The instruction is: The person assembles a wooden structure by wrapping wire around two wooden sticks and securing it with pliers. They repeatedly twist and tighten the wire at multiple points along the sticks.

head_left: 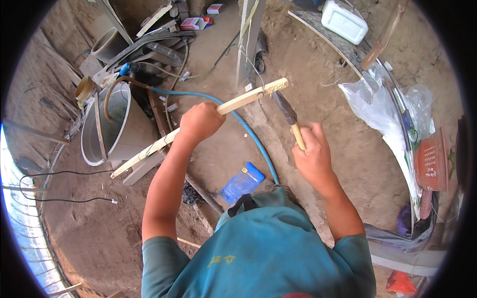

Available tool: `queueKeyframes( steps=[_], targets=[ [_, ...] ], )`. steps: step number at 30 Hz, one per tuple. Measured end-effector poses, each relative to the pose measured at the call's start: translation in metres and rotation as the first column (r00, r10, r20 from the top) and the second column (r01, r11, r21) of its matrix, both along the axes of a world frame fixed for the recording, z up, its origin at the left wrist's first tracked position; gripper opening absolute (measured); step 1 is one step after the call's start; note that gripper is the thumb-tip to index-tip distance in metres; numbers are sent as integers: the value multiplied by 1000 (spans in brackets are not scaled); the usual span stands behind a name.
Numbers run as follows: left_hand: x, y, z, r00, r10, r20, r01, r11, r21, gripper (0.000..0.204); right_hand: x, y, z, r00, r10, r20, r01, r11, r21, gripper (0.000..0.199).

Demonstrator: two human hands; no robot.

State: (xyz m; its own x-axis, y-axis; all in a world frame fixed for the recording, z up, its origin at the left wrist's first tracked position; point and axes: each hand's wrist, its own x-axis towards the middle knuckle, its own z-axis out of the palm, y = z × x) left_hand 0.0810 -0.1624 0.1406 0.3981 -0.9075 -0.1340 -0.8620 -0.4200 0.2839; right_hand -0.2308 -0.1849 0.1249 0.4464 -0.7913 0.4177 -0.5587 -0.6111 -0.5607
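Observation:
My left hand (pixel 201 121) is closed around a long, pale wooden strip (pixel 244 101), which slants from the lower left up to the right. Its far right end looks rough, and a thin wire hangs down to it there. In my right hand (pixel 313 151) is a hammer (pixel 284 108), gripped by its light wooden handle. The dark hammer head is just below the strip's right end; whether the two touch I cannot tell. Near its lower left end, the strip passes over another piece of board (pixel 144 169).
A large grey bucket (pixel 130 111) stands at the left with a brown hose in it. A blue hose (pixel 256 141) curves over the dirt floor toward me. Ahead rises a post (pixel 247 39). Clear plastic sheeting (pixel 365 102) and a reddish planter (pixel 430 161) lie at the right.

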Motion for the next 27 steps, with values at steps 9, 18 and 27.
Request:
queueKeyframes(
  steps=[9, 18, 27],
  targets=[
    [-1, -3, -4, 1000, -15, -9, 15, 1000, 18, 33, -4, -36, 16, 899, -170, -404, -53, 873, -484, 36],
    [-11, -5, 1, 1000, -18, 24, 18, 999, 28, 33, -7, -67, 89, 766, -202, -611, -309, 717, -625, 19],
    [-13, -7, -12, 998, -33, 56, 34, 999, -24, 31, -9, -81, 91, 776, -126, -618, -330, 754, -568, 25]
  ],
)
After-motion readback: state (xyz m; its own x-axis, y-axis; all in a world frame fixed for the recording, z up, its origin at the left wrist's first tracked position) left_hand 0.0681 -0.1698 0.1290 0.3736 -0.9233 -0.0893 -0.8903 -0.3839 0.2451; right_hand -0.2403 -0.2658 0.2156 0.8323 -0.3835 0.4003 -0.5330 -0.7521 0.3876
